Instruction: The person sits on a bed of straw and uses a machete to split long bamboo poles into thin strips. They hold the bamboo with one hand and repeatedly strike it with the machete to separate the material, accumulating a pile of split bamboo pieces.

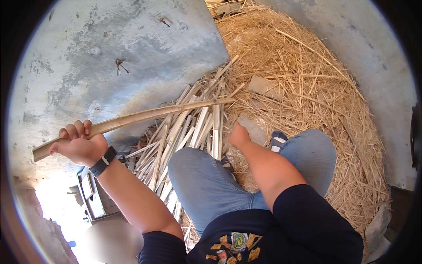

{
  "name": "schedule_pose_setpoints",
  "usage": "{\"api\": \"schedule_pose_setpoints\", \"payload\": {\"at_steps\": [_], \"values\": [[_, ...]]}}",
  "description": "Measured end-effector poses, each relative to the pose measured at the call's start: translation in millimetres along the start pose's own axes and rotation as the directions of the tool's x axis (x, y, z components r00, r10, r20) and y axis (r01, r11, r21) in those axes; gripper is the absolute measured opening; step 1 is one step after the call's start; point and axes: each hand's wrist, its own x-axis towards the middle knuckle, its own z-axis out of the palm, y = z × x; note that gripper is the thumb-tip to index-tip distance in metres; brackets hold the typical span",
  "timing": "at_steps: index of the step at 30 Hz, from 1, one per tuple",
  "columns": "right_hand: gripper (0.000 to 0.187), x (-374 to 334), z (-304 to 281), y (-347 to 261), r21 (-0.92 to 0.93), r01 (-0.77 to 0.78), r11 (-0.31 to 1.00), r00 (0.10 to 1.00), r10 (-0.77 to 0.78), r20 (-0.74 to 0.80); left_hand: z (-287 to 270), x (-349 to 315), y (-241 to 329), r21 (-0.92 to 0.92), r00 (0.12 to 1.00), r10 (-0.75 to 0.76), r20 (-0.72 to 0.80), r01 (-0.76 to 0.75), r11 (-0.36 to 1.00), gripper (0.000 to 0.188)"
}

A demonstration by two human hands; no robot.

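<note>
A long split bamboo strip (154, 113) slants across the view, its concave inner side partly showing. My left hand (81, 143), with a dark watch on the wrist, is closed round the strip near its left end, fingers over the upper edge and thumb below. The other end of the strip reaches over the shavings in front of my knees. Close below that end is my right hand (239, 134), curled into a fist beside a flat grey stone (252, 129). Whatever the fist may hold is hidden from view.
Split bamboo pieces (176, 136) lie heaped left of my knees. Bamboo shavings (307, 88) cover the ground ahead and right, with a flat block (266, 87) among them. A grey wall (145, 48) stands at the left; another wall (373, 48) curves along the right. A blurred shape (113, 242) is at lower left.
</note>
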Motion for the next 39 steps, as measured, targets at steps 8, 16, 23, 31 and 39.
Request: {"api": "schedule_pose_setpoints", "payload": {"at_steps": [8,16,23,31,39], "values": [[0.023,-42.6,-9.0,-87.2,0.108,0.364,0.925,0.926,-0.372,0.067,-18.2,8.5,-2.8,-0.021,0.997,0.001,0.072,0.001,1.000,0.062],[0.047,9.5,4.8,12.3,-0.058,-0.138,0.989,0.989,0.141,0.054,-33.0,16.7,-4.9,-0.044,0.997,-0.020,0.075,0.024,0.999,0.063],[0.024,-58.7,-28.2,-109.1,-0.002,0.426,0.905,0.905,-0.426,0.020,-62.3,24.8,42.8,-0.187,0.991,0.104,0.085,-0.087,0.978,0.060],[0.018,-22.8,-135.9,-141.9,-0.288,0.455,0.843,0.857,-0.502,-0.116,-188.7,59.1,184.9,-0.252,0.907,0.414,-0.073,-0.419,0.873,0.058],[0.028,-49.4,-178.4,-139.9,-0.193,0.548,0.814,0.796,-0.578,-0.178,-221.4,40.2,196.6,-0.481,0.946,0.320,-0.053,-0.305,0.822,0.066]]}}
